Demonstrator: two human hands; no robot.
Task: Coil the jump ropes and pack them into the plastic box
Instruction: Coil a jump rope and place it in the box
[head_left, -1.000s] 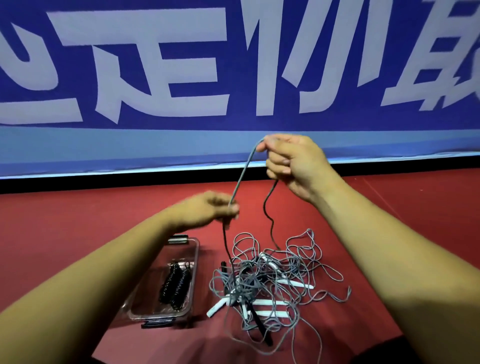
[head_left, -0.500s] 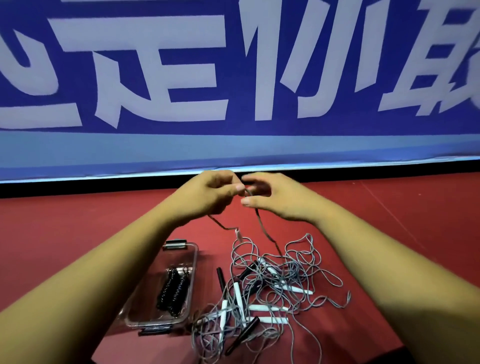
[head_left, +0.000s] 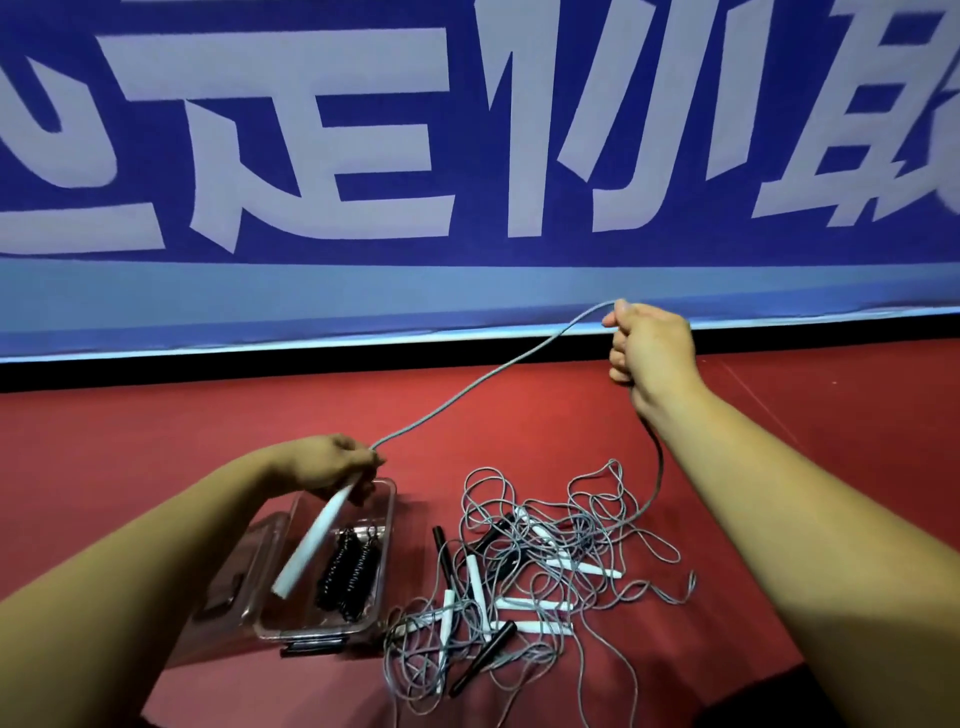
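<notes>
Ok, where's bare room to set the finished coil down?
Widest bare patch: red floor between the rope tangle and the black wall strip. In the plastic box, the bottom left of the black coils looks free. Crowded: the box-to-tangle gap, where handles lie.

A grey cord (head_left: 467, 383) is running from a white handle (head_left: 311, 545), black coils (head_left: 347, 577) are lying in the clear box (head_left: 311, 632), and a pale-lettered blue banner (head_left: 363, 259) is backing the red floor (head_left: 208, 415).

Box (head_left: 311, 631) on floor (head_left: 156, 441), left. Two coils (head_left: 347, 577) inside it. Tangled pile (head_left: 524, 571) just right of box. Left hand (head_left: 327, 460) above box's far end, handle (head_left: 311, 545) hanging over box. Cord (head_left: 493, 374) runs up-right to right hand (head_left: 652, 343). Banner (head_left: 467, 130) behind.
</notes>
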